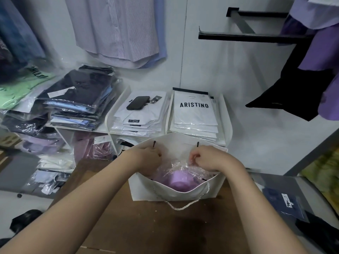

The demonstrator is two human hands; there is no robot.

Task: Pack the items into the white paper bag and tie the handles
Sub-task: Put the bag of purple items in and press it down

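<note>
A white paper bag [176, 193] stands open on a brown cardboard surface [146, 226]. Inside it lies a lilac garment in clear plastic wrap [178, 177]. Both hands reach into the bag's mouth. My left hand [149, 155] is closed near the far wall's left handle hole. My right hand [205, 157] pinches the plastic wrap near the right handle hole. The near white rope handle [183, 206] hangs loose over the bag's front. What my left fingers hold is hidden.
A white shelf unit behind the bag holds stacks of packed white shirts [139, 118] with a black phone [138, 103] on top, and "ARISTINO" packs [194, 114]. Piles of wrapped dark shirts [77, 99] sit to the left. Hanging shirts [117, 28] and black rails [247, 36] are above.
</note>
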